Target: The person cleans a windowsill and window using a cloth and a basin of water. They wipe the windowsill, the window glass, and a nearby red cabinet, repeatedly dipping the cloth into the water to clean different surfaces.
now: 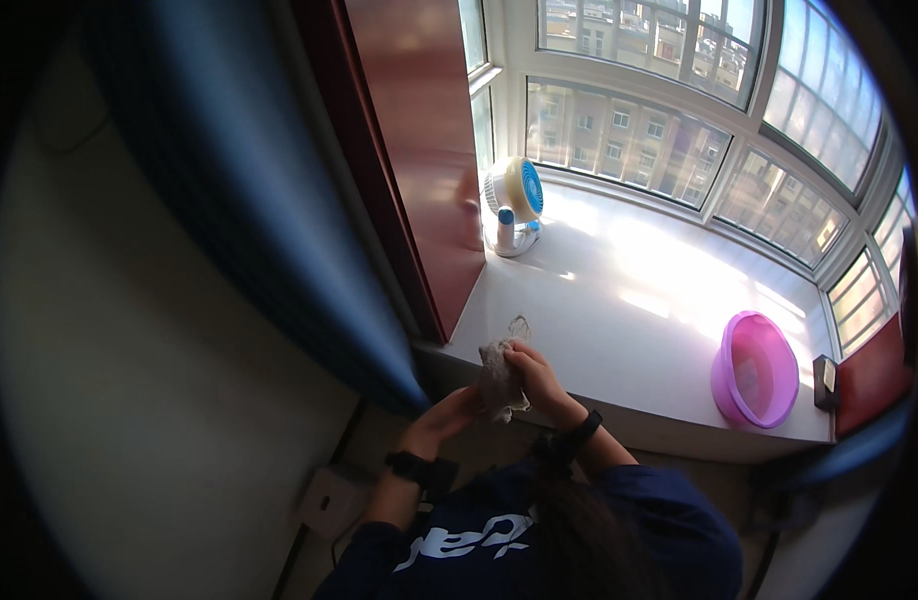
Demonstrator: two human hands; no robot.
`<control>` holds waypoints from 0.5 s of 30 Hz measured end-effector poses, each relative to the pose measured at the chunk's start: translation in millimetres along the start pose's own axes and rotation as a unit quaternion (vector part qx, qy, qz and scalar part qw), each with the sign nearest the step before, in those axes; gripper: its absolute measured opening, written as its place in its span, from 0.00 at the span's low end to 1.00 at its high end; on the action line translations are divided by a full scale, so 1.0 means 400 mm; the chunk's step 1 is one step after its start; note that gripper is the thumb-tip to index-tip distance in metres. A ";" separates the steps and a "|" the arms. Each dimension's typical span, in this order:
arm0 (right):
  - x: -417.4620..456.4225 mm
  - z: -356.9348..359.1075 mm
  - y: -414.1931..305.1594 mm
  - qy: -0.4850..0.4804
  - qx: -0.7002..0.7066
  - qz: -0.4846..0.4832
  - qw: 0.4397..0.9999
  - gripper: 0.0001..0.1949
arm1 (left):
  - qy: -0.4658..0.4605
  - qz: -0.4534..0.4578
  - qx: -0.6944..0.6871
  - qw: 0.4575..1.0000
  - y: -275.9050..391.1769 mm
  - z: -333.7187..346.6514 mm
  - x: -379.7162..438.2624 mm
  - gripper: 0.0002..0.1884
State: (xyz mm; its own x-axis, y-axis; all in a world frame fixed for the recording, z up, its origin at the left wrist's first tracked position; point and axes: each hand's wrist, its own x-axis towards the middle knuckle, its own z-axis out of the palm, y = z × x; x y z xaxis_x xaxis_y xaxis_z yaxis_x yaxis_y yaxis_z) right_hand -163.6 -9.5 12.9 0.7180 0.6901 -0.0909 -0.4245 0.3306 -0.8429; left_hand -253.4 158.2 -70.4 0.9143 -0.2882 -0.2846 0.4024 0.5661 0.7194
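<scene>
A crumpled grey-beige rag (496, 369) with frayed edges is held up at the front edge of a white windowsill (571, 322). My right hand (540, 381) pinches its upper right side between thumb and fingers. Against the lower left side rests my left hand (453, 412), its fingertips partly hidden by the cloth. Loose pale threads (519, 327) show just above the rag; whether they hang from it or lie on the sill I cannot tell. Both wrists wear dark bands.
A white and blue fan (515, 206) stands on the sill beside a dark red cabinet (421, 150). Farther right are a pink plastic basin (755, 371) and a small dark box (826, 382). A blue curtain (279, 187) hangs at left, near a pale stool (335, 499).
</scene>
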 end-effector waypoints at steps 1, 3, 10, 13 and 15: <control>-0.001 -0.001 -0.003 -0.010 0.005 -0.023 1.000 0.08 | 0.020 -0.009 0.016 1.000 -0.005 -0.005 0.005 0.27; -0.009 -0.013 -0.009 -0.024 0.016 -0.069 0.997 0.08 | 0.052 -0.050 0.037 0.997 -0.004 0.018 0.009 0.26; -0.023 -0.005 -0.044 0.091 -0.352 -0.185 0.913 0.06 | -0.045 0.123 -0.003 0.991 0.053 0.095 -0.001 0.27; -0.021 -0.023 -0.030 0.123 -0.324 -0.276 0.896 0.06 | 0.019 0.174 0.043 0.984 0.066 0.108 -0.006 0.28; -0.022 -0.070 -0.011 0.085 -0.275 -0.207 0.935 0.07 | 0.072 0.235 0.136 0.960 0.056 0.117 0.003 0.28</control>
State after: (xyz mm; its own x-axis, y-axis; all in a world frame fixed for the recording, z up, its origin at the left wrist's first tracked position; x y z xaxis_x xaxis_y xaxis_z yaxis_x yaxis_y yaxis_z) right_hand -152.5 -34.8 2.6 0.8553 0.4479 0.2606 0.2244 0.1330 -0.9654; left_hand -245.4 134.4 -24.9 0.9966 0.0714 0.0414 -0.0655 0.3792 0.9230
